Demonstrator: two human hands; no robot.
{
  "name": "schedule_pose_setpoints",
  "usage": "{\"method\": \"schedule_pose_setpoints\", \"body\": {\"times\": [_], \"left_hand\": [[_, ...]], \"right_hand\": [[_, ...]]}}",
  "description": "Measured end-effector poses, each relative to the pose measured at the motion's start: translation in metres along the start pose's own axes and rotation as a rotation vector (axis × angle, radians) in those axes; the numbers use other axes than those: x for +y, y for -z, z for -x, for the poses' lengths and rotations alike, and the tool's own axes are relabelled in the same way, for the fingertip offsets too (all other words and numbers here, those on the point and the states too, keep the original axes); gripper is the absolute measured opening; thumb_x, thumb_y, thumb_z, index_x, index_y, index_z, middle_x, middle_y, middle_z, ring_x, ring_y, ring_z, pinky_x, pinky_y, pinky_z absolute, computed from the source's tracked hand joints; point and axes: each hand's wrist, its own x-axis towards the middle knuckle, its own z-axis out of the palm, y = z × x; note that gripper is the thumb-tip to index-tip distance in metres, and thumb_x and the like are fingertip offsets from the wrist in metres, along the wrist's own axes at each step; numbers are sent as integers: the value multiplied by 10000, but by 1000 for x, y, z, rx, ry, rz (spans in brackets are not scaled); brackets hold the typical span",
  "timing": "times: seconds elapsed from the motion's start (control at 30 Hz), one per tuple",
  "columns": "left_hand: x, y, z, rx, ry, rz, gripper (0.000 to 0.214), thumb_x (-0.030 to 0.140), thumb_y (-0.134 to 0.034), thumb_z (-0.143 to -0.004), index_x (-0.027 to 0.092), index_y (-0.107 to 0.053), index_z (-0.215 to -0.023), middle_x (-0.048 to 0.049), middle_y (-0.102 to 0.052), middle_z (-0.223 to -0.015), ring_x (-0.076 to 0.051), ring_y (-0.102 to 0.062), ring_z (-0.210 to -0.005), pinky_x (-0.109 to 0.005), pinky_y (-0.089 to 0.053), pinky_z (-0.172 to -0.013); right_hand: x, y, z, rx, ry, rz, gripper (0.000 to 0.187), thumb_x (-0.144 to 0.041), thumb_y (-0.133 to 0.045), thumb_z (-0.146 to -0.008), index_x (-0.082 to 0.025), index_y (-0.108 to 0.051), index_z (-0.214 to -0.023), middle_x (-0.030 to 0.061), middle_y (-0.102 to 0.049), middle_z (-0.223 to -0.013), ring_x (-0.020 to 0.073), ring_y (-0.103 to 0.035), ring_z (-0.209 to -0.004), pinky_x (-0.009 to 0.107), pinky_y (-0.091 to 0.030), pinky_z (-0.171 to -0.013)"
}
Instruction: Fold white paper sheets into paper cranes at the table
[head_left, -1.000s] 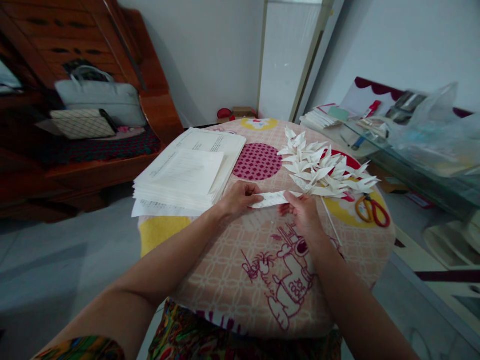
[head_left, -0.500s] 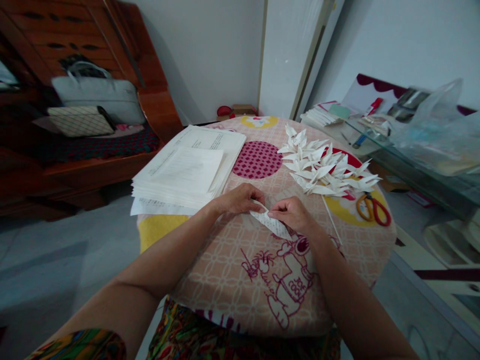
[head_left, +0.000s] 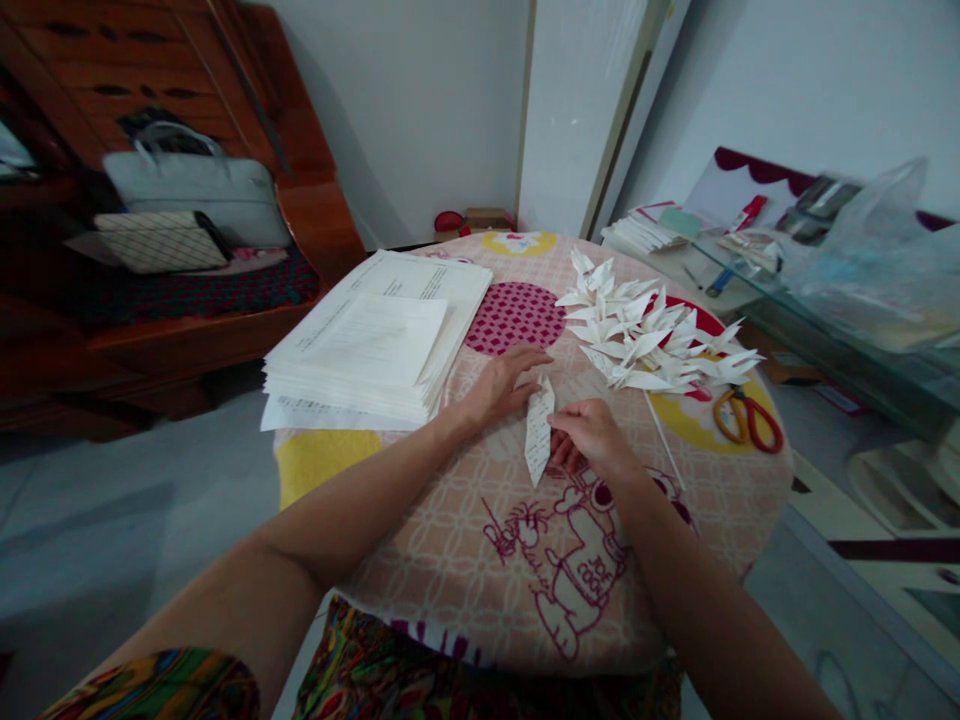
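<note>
A narrow folded strip of printed paper (head_left: 538,438), pointed at its near end, is held over the middle of the round table. My right hand (head_left: 589,435) pinches its right edge between thumb and fingers. Just left of the strip's upper end, my left hand (head_left: 506,388) has its fingers stretched out and apart; whether a fingertip touches the paper I cannot tell. To the right lies a pile of folded white paper pieces (head_left: 645,330) with pointed tips.
A thick stack of printed sheets (head_left: 360,340) stands on the tablecloth (head_left: 450,560) at the left. Scissors (head_left: 746,418) with red and yellow handles lie near the right edge, beside a thin white stick (head_left: 667,440). A glass-topped side table (head_left: 787,310) holds papers and a plastic bag.
The folded paper strip has turned from slanting to nearly upright in view. My left hand has let go of it and spread its fingers; my right hand still pinches it.
</note>
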Motion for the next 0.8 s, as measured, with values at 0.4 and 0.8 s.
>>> {"method": "schedule_pose_setpoints", "body": {"times": [0.4, 0.8], "left_hand": [[6, -1, 24, -254, -22, -32, 107, 115, -586, -852, 146, -675, -800, -52, -667, -849, -154, -623, -821, -264, -473, -754], [22, 20, 27, -459, -60, -111, 303, 138, -644, -733, 160, -636, -1035, -90, -653, -1046, -211, -620, -966, -333, -498, -875]], "right_hand": [[10, 9, -3, 295, 554, 840, 151, -175, -665, -796, -156, -744, -923, 81, -751, -781, 192, -666, -719, 261, -403, -629], [4, 26, 9, 68, 620, 1076, 313, -191, -569, -849, -216, -772, -1087, 89, -779, -876, 209, -663, -752, 276, -374, -655]]}}
